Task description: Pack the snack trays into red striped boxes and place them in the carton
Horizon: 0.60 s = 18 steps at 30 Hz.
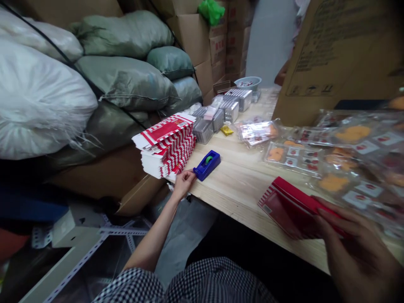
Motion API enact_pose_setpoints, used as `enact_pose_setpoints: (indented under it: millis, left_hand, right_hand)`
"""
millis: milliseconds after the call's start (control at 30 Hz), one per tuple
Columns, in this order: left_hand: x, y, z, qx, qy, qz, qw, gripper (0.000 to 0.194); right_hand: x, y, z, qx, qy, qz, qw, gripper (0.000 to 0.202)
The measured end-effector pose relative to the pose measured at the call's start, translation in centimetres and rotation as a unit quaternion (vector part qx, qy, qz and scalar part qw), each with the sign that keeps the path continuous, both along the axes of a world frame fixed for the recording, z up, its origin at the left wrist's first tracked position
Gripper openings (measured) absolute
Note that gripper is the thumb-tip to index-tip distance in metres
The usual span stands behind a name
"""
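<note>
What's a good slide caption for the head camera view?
Left hand at a blue tape dispenser, right hand holding a red box.

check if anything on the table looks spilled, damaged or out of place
Nothing looks plainly spilled or damaged. A small yellow packet lies loose beside the clear plastic boxes, the only one of its kind in view; the stack of striped cartons looks slightly uneven, near the edge of the table.

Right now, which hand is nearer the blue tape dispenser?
Left. The left hand is at the near-left end of the blue tape dispenser; the right hand is well off to its right, holding a red carton.
</note>
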State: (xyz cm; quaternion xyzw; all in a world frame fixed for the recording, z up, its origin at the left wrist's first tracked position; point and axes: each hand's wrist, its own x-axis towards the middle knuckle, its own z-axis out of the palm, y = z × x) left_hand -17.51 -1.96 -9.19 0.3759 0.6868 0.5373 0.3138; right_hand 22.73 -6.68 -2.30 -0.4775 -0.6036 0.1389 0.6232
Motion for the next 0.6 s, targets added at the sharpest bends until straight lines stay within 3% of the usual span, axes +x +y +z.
enact_pose_setpoints:
  millis: [100,167,233,300,433,500,600]
  left_hand:
    - [1.2,-1.6,0.6,0.027,0.047,0.023,0.998,0.026]
    - [3.3,-2.6,1.7,0.049,0.059,0.028,0.997,0.023]
    - [7.0,-3.6,3.3,0.061,0.043,-0.005,0.997,0.024]
    - [12.0,-4.5,5.5,0.074,-0.037,-0.088,0.993,0.025]
    - [21.3,-5.4,10.0,0.106,-0.176,-0.207,0.956,0.024]
    - [23.9,-5.1,11.1,0.115,-0.238,-0.228,0.937,0.041]
    - [25.6,-4.0,11.0,0.105,-0.299,-0.236,0.919,0.069]
  right_hand:
    - [0.4,-0.2,1.0,0.032,-0.090,0.019,0.995,0.017]
    - [0.6,-0.3,1.6,0.032,-0.145,0.051,0.988,0.020]
    - [0.7,-0.2,2.1,0.022,-0.174,0.082,0.981,0.021]
    - [0.6,-0.2,2.5,0.014,-0.196,0.090,0.976,0.018]
    - [0.0,0.0,3.2,-0.004,-0.210,0.089,0.974,0.015]
    - [-0.2,0.0,3.3,-0.013,-0.199,0.091,0.976,0.014]
    - [-0.3,0.1,3.0,-0.035,-0.163,0.102,0.981,0.013]
